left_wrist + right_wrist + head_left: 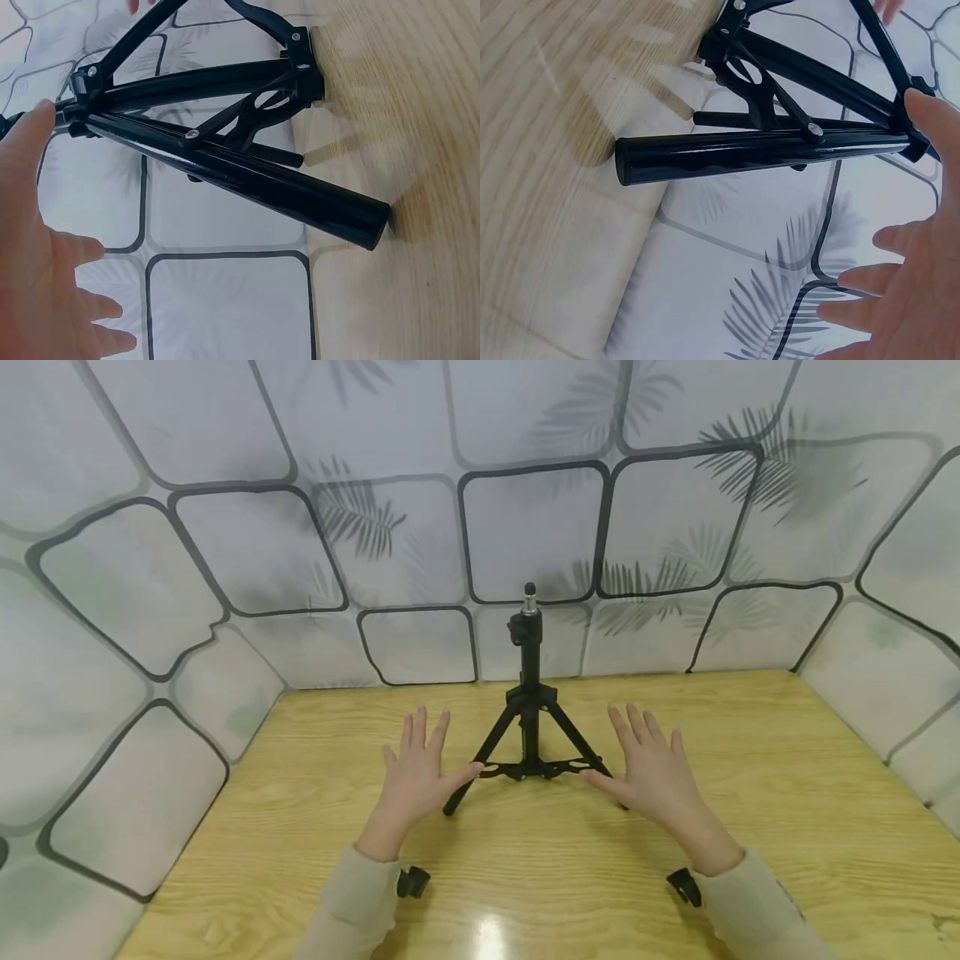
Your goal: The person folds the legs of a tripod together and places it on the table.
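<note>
A small black tripod (531, 727) stands upright on the wooden table, its legs spread and a short silver stud with a black tip on top. To its left my left hand (416, 777) is held with fingers spread, the thumb overlapping a tripod leg in the head view. On the other side my right hand (656, 772) mirrors it, its thumb beside the right leg. Both hands hold nothing. In the left wrist view the tripod's leg (240, 176) and hinged braces show close by the left hand (37, 270). The right wrist view shows another leg (765, 156) near the right hand (915, 285).
The light wooden table (480, 860) reaches back to a pale fabric wall (420, 543) with dark rounded outlines and leaf prints. Similar panels close in both sides. A black wrist mount (412, 882) sits at the left cuff, another mount (684, 887) at the right.
</note>
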Tool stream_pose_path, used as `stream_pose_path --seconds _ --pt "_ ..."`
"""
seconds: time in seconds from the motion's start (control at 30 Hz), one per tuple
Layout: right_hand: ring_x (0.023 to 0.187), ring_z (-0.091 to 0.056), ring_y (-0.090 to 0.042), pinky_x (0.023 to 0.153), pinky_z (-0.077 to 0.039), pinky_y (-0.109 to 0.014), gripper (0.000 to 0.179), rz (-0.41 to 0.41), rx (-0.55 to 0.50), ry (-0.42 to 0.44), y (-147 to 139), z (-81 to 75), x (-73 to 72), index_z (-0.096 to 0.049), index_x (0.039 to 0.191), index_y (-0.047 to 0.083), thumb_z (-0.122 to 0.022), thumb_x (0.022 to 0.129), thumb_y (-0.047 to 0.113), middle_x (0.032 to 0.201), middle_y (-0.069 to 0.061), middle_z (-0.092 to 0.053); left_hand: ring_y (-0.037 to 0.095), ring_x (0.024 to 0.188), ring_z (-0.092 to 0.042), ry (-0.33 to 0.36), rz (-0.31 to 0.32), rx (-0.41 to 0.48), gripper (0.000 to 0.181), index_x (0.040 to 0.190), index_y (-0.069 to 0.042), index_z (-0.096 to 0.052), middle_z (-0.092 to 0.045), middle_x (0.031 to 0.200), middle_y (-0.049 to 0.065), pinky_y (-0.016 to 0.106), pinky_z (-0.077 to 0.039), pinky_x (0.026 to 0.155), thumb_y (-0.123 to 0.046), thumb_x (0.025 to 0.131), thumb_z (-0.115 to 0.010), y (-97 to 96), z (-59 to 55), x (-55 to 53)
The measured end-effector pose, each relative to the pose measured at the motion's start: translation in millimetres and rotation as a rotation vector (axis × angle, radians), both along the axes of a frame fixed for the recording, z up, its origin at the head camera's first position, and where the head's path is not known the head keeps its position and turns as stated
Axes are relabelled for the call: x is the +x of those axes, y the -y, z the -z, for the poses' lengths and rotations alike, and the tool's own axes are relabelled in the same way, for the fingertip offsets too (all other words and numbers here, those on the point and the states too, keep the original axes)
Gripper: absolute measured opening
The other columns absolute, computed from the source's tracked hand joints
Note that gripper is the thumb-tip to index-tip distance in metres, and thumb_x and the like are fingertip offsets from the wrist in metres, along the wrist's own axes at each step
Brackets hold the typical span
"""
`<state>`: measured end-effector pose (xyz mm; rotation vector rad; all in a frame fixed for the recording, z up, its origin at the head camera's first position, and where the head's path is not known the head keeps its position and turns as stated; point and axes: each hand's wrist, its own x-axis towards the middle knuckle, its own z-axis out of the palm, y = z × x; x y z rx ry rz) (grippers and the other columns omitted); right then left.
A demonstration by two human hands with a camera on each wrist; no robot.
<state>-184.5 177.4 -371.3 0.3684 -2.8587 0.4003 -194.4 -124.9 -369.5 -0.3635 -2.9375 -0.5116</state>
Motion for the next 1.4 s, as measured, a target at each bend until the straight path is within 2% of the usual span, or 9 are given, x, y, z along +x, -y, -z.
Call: stream_pose_path --seconds 0.1,0.23,0.47,0.63,0.73,0.9,1.0,1.2,1.4 --pt "0.125 -0.019 -0.043 0.092 -0.011 -0.066 0.095 -0.002 -0.016 -0.031 0 0.4 -0.7 -0.024 0.139 0.005 -0.051 0.074 0.067 0.138 -0.025 -0.023 0.033 0.132 0.0 -0.032 0.005 0.029 0.084 0.143 -0.017 -0.014 -0.001 0.146 0.016 0.067 -0.011 0.092 -0.065 0.08 -0.043 -0.2 0.2 -0.3" --pt "0.123 -0.024 -0.043 0.092 -0.014 -0.065 0.09 -0.005 -0.044 -0.077 0 -0.9 -0.8 -0.029 0.137 0.003 -0.054 0.074 0.063 0.136 -0.026 -0.028 0.032 0.132 -0.006 -0.077 0.011 0.062 0.08 0.142 -0.014 -0.02 -0.008 0.145 0.017 0.064 -0.015 0.094 -0.062 0.082 -0.043 -0.2 -0.2 -0.7" --pt "0.117 -0.033 -0.043 0.092 -0.021 -0.061 0.078 -0.026 -0.108 -0.147 0 -1.9 0.0 -0.036 0.132 -0.001 -0.064 0.076 0.047 0.131 -0.027 -0.035 0.035 0.128 -0.019 -0.175 0.047 0.125 0.074 0.138 -0.004 -0.029 -0.019 0.142 0.02 0.056 -0.022 0.097 -0.052 0.085 -0.049 -1.0 0.4 -1.6" --pt "0.11 -0.041 -0.042 0.089 -0.032 -0.055 0.067 -0.061 -0.218 -0.225 0 -0.8 -3.2 -0.042 0.127 -0.004 -0.068 0.077 0.032 0.125 -0.026 -0.043 0.035 0.123 -0.03 -0.249 0.074 0.211 0.066 0.133 -0.001 -0.036 -0.028 0.138 0.02 0.048 -0.028 0.097 -0.042 0.085 -0.056 -2.4 2.1 -3.9" --pt "0.109 -0.043 -0.04 0.089 -0.034 -0.052 0.06 -0.068 -0.284 -0.252 0 -0.5 -3.9 -0.045 0.124 -0.005 -0.069 0.077 0.025 0.121 -0.024 -0.047 0.034 0.119 -0.037 -0.282 0.081 0.268 0.06 0.129 0.0 -0.043 -0.037 0.134 0.019 0.047 -0.034 0.093 -0.036 0.084 -0.06 -3.0 3.4 -4.7" --pt "0.101 -0.051 -0.037 0.082 -0.041 -0.048 0.051 -0.072 -0.335 -0.333 1 0.7 -4.0 -0.052 0.115 -0.006 -0.071 0.074 0.019 0.111 -0.022 -0.055 0.03 0.106 -0.051 -0.323 0.12 0.36 0.046 0.117 0.003 -0.053 -0.054 0.117 0.017 0.04 -0.041 0.087 -0.025 0.082 -0.064 -2.9 7.2 -6.3" --pt "0.095 -0.055 -0.035 0.077 -0.045 -0.047 0.046 -0.089 -0.347 -0.37 1 0.1 -4.3 -0.055 0.111 -0.007 -0.072 0.073 0.015 0.105 -0.022 -0.058 0.027 0.099 -0.056 -0.312 0.136 0.432 0.04 0.113 0.004 -0.057 -0.059 0.108 0.016 0.037 -0.045 0.083 -0.02 0.081 -0.066 -3.1 8.9 -6.4" --pt "0.093 -0.055 -0.035 0.077 -0.044 -0.046 0.043 -0.108 -0.365 -0.35 3 -2.8 -5.9 -0.056 0.109 -0.007 -0.072 0.074 0.014 0.103 -0.021 -0.059 0.026 0.096 -0.058 -0.237 0.17 0.54 0.036 0.108 0.004 -0.059 -0.061 0.106 0.017 0.037 -0.048 0.078 -0.018 0.081 -0.066 -4.5 9.9 -6.2" --pt "0.096 -0.054 -0.033 0.08 -0.043 -0.047 0.041 -0.13 -0.452 -0.326 10 -17.2 -10.0 -0.056 0.11 -0.005 -0.07 0.076 0.015 0.105 -0.02 -0.059 0.027 0.097 -0.058 -0.147 0.172 0.649 0.034 0.106 0.004 -0.06 -0.06 0.106 0.018 0.038 -0.048 0.078 -0.016 0.08 -0.067 -3.5 14.7 -9.6"
